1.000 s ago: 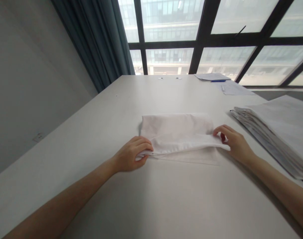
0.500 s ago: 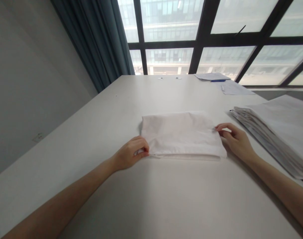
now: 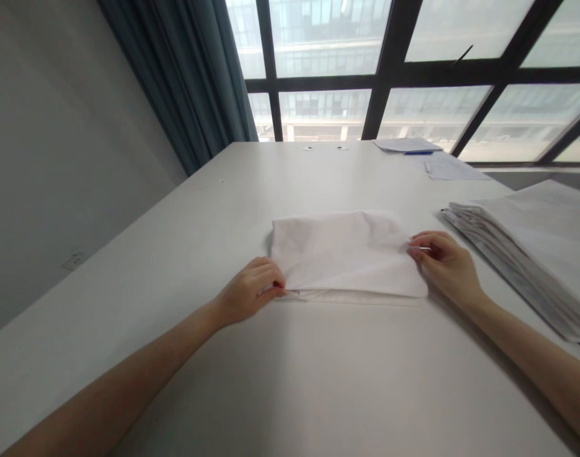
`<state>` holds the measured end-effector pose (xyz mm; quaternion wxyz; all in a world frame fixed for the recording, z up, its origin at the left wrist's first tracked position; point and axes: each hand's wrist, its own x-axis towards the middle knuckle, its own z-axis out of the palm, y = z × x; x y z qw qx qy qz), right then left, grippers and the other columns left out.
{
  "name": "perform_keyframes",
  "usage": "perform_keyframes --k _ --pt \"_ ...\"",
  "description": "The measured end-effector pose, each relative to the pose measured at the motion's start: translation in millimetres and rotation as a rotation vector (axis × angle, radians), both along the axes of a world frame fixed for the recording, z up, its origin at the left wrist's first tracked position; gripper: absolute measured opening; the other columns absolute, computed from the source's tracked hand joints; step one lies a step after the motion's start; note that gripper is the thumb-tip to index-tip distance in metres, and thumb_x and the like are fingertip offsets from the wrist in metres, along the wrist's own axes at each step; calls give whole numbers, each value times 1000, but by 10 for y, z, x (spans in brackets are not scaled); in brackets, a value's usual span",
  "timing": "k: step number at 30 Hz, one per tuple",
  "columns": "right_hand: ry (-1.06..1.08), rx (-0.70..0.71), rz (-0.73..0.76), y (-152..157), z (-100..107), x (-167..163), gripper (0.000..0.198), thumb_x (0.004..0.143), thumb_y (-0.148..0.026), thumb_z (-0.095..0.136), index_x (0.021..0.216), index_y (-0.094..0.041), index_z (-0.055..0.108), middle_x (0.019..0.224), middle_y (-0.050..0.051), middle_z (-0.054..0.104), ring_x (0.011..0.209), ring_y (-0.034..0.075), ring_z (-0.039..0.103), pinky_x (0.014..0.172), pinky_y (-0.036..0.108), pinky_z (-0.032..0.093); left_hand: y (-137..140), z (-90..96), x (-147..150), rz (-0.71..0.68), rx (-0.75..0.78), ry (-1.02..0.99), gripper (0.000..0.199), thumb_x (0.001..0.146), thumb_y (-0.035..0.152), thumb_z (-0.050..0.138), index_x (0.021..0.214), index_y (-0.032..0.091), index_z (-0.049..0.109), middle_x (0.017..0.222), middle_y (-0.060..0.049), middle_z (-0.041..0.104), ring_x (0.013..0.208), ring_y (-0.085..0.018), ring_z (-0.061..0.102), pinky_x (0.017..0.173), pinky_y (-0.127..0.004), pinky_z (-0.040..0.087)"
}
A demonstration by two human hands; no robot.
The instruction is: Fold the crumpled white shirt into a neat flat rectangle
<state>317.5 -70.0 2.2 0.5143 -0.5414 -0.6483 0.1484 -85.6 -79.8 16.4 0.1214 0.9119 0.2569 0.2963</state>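
A folded white cloth (image 3: 344, 254) lies on the white table (image 3: 347, 374) in front of me, its layers showing along the near edge. My left hand (image 3: 251, 289) pinches the cloth's near left corner between thumb and fingers. At the right side, my right hand (image 3: 442, 260) is closed on the cloth's edge, thumb against fingertips. Soft creases run across the upper layer, most of them toward the right. How many layers each hand grips cannot be made out.
To the right rests a thick stack of folded white cloths (image 3: 547, 235). Papers (image 3: 406, 145) and a blue pen (image 3: 418, 153) lie at the far right of the table. Behind are a dark-framed window (image 3: 325, 83) and a blue curtain (image 3: 189, 76); a grey wall is on the left.
My right hand has shifted slightly up and left with the cloth's right edge. The upper layer's near edge sits a bit farther back, baring more of the layer below. My left hand stays nearly still.
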Motion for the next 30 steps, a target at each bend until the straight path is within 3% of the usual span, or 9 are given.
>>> perform_keyframes --k 5,9,11,14,16,23,27,30 --pt "-123 -81 -10 -7 -25 28 15 80 -36 64 86 -23 68 94 7 61 77 20 62 65 35 57 -11 37 11 -21 -18 74 15 95 23 53 81 19 54 75 -2 60 80 -17 53 82 -31 41" --pt "-358 105 -25 -149 108 -68 16 87 -30 56 96 -22 66 105 11 60 97 27 61 81 44 55 -24 80 17 -12 -8 100 11 91 19 52 80 19 51 73 -2 57 77 -18 51 80 -32 41" --pt "-498 189 99 -260 190 -186 17 90 -26 53 103 -23 64 113 12 60 107 27 59 90 46 51 -33 98 21 -11 -11 105 9 88 16 51 80 20 50 73 -2 56 76 -18 50 80 -32 41" --pt "-719 200 435 -403 238 -393 25 92 -25 55 116 -23 61 123 11 62 117 26 57 96 44 48 -44 112 28 -7 -19 110 9 81 12 50 79 20 47 74 -2 54 75 -18 49 79 -33 41" --pt "-812 216 538 -453 215 -487 28 93 -22 54 121 -22 58 124 10 64 118 25 57 97 42 48 -46 112 31 -3 -24 111 11 79 10 50 78 20 46 74 -2 53 75 -18 48 78 -32 41" --pt "-803 292 364 -446 180 -450 27 95 -10 47 120 -18 54 117 10 68 96 19 66 81 33 54 -30 65 15 61 -129 44 11 80 9 48 79 20 47 75 -2 52 74 -17 48 71 -29 41" --pt "-914 407 401 -453 226 -534 21 95 -13 51 113 -17 58 129 14 62 112 27 60 91 42 50 -28 30 3 87 -158 5 12 81 8 48 80 20 47 77 -2 52 75 -16 49 70 -27 42" --pt "-1070 438 505 -461 227 -693 28 96 -16 49 123 -21 59 138 11 57 126 31 51 99 49 44 -30 20 -1 87 -141 13 11 81 9 50 83 20 49 78 -2 53 76 -17 50 72 -28 43"
